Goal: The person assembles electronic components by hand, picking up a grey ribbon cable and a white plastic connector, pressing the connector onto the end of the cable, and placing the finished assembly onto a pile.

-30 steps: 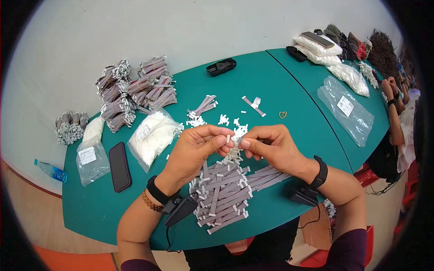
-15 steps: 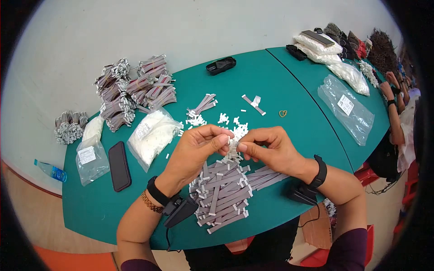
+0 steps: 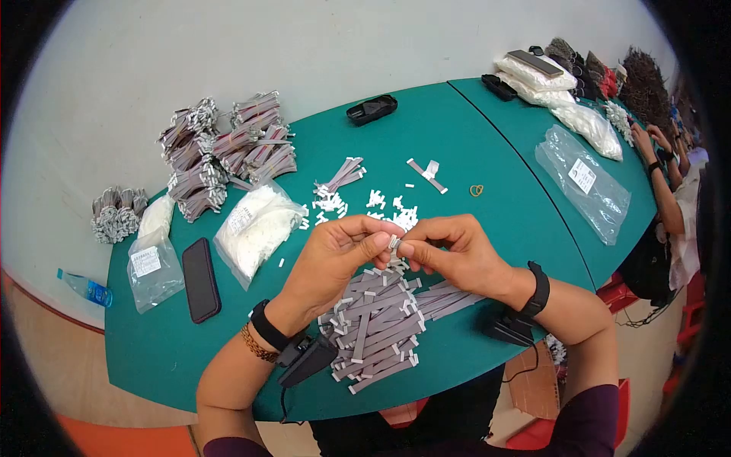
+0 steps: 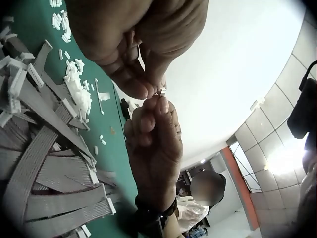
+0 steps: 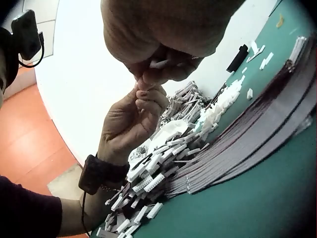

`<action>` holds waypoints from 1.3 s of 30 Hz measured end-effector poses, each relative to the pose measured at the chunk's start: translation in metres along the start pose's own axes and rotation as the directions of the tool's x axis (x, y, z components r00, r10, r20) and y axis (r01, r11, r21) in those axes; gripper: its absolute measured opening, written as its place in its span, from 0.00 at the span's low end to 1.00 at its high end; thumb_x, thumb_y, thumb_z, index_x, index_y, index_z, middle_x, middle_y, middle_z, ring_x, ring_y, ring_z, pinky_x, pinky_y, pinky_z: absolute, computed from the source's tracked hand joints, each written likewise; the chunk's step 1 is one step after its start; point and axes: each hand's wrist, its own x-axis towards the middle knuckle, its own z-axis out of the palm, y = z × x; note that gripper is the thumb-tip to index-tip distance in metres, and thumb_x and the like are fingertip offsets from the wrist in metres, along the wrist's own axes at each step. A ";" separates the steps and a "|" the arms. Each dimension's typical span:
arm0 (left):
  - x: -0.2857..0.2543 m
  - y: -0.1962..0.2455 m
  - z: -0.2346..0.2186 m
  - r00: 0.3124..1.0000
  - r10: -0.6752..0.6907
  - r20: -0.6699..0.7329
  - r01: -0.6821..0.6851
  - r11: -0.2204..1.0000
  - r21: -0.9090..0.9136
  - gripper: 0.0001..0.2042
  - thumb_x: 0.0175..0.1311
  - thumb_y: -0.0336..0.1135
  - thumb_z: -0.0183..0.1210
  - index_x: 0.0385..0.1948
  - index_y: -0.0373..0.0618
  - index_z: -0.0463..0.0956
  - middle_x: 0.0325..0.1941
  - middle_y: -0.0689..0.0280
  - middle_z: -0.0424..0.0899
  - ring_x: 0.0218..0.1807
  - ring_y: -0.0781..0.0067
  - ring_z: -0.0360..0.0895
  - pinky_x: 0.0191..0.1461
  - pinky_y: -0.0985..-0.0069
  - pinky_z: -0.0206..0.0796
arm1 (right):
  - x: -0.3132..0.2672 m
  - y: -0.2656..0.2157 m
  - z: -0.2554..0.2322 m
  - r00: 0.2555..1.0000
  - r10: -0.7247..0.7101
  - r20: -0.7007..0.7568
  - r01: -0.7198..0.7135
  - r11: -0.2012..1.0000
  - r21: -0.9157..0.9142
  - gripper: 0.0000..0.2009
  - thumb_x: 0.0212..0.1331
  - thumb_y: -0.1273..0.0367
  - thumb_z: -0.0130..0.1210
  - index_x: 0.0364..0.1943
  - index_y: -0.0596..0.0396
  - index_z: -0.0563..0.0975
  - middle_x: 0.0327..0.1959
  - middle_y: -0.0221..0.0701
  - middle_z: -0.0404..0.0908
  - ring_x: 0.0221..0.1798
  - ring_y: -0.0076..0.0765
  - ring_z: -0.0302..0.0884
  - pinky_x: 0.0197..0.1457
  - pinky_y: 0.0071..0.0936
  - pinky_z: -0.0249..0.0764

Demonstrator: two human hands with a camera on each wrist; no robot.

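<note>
In the head view both hands meet fingertip to fingertip over the heap of grey ribbon cables (image 3: 373, 327). Thumb and fingers of my left hand (image 3: 346, 251) pinch a small white connector (image 3: 394, 242), which also shows as a white speck in the left wrist view. My right hand (image 3: 457, 251) pinches a grey ribbon cable against that connector, mostly hidden by the fingers. A pale strip of this cable (image 5: 161, 64) shows under the right palm in the right wrist view. Behind the fingertips lies a pile of loose white connector pieces (image 3: 403, 219).
Bundled cables (image 3: 202, 164) are stacked at the back left, with a bag of white parts (image 3: 259, 225) and a phone (image 3: 201, 282) nearer. A black case (image 3: 372, 110), rubber bands (image 3: 476, 190) and a clear bag (image 3: 582, 183) lie beyond. Another person's arms (image 3: 662, 183) are at far right.
The left hand's white connector has come across to the right hand's fingertips, closing the small gap between the hands. Both hands stay over the cable heap.
</note>
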 end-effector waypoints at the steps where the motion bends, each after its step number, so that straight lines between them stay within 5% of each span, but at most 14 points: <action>1: 0.000 0.000 0.000 1.000 0.001 0.000 -0.001 1.000 -0.001 0.11 0.62 0.30 0.55 0.42 0.34 0.75 0.36 0.64 0.80 0.34 0.80 0.73 0.38 0.83 0.66 | 0.000 0.000 0.000 1.000 0.000 -0.002 0.000 1.000 -0.003 0.08 0.60 0.68 0.54 0.30 0.59 0.79 0.19 0.24 0.75 0.23 0.13 0.66 0.25 0.15 0.62; 39: -0.001 0.000 0.004 1.000 0.030 0.004 -0.030 1.000 0.005 0.11 0.61 0.31 0.56 0.42 0.34 0.76 0.35 0.64 0.79 0.34 0.81 0.73 0.38 0.83 0.66 | -0.001 0.002 0.002 0.999 -0.005 -0.049 0.006 1.000 0.018 0.09 0.60 0.69 0.53 0.26 0.59 0.79 0.17 0.21 0.73 0.19 0.10 0.62 0.20 0.13 0.57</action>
